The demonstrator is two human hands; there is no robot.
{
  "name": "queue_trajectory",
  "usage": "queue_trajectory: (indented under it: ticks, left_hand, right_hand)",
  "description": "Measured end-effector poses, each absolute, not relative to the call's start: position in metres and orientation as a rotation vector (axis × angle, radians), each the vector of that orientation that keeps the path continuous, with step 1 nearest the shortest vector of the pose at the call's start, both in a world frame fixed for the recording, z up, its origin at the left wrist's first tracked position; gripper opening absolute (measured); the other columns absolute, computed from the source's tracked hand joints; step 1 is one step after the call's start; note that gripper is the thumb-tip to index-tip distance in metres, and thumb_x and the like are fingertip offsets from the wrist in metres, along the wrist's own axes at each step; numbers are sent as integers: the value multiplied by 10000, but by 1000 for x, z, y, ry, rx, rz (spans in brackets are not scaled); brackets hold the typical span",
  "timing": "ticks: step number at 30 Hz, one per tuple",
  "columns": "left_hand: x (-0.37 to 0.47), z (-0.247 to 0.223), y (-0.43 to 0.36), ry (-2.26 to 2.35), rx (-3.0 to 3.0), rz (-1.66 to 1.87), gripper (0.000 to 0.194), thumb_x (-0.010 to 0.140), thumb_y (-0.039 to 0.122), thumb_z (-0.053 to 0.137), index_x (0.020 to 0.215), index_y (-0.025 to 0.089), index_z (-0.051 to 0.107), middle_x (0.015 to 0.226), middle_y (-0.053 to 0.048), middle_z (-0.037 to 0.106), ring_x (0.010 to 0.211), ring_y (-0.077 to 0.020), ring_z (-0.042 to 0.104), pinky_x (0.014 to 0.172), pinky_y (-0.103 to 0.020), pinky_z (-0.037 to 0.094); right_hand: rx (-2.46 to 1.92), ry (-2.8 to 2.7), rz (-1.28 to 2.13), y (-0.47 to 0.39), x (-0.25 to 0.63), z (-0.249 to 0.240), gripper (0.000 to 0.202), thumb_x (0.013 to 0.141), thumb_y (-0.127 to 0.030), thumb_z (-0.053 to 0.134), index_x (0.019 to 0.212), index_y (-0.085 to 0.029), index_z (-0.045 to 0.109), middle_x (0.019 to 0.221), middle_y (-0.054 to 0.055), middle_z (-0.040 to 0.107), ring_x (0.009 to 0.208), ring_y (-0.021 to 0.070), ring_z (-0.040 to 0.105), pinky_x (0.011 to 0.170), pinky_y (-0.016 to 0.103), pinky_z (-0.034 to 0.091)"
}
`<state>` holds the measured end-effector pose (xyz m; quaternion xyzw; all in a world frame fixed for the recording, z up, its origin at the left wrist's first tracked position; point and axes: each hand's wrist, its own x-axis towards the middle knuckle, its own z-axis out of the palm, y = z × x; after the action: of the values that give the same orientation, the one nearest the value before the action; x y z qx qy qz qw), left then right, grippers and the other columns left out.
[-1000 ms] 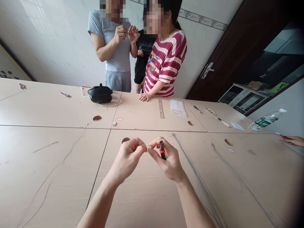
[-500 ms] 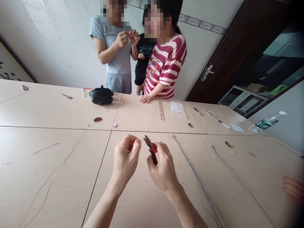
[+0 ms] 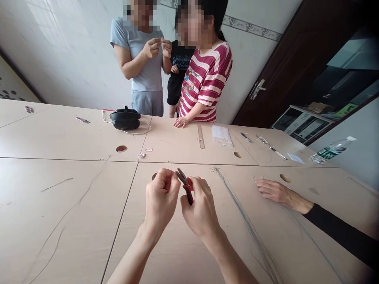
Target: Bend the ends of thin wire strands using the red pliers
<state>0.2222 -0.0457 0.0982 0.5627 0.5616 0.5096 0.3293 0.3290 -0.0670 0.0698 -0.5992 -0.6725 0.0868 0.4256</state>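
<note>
My left hand (image 3: 162,193) is closed in a pinch above the table; whatever is between its thumb and finger is too small and hidden to make out. In my right hand (image 3: 201,207) are pliers (image 3: 187,186) with red and black handles. Their metal jaws point up and to the left, close beside my left thumb and fingertip. To the right of the pliers, a bundle of thin grey wires (image 3: 237,203) runs along the table toward me, its far end gathered in a small bright cluster.
From the right, a co-worker's hand (image 3: 275,192) in a black sleeve reaches over a second strand of wires. Farther back lie a black case (image 3: 125,119), a ruler (image 3: 201,137), a plastic packet (image 3: 222,135) and a water bottle (image 3: 333,150). Several people stand beyond the table.
My hands have come closer together, bringing the plier jaws up to my left fingertips. The co-worker's hand has moved in from the right edge onto the second wire strand.
</note>
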Motion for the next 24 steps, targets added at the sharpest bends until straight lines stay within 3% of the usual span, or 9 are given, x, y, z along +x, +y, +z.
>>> queue_trajectory:
  ticks: [10,24]
  left_hand:
    - [226,88,-45,1514,1545,1355,143,818,238,522,687,228,466,523,62,419,475,-108,348,484,-213,344]
    - [228,85,-44,1522,1572,1333,143,832,248,498,698,228,454,514,65,435,469,-106,353,485,-211,357]
  right_hand:
    - [-1523,-1666,232,-68,329,71,212,701,-46,451,809,-224,493,721,27,590,674,207,549,597,305,426]
    - [-1553,-1676,188,-66,329,69,147,774,-139,432,698,-245,366,550,-29,474,468,149,418,470,257,317]
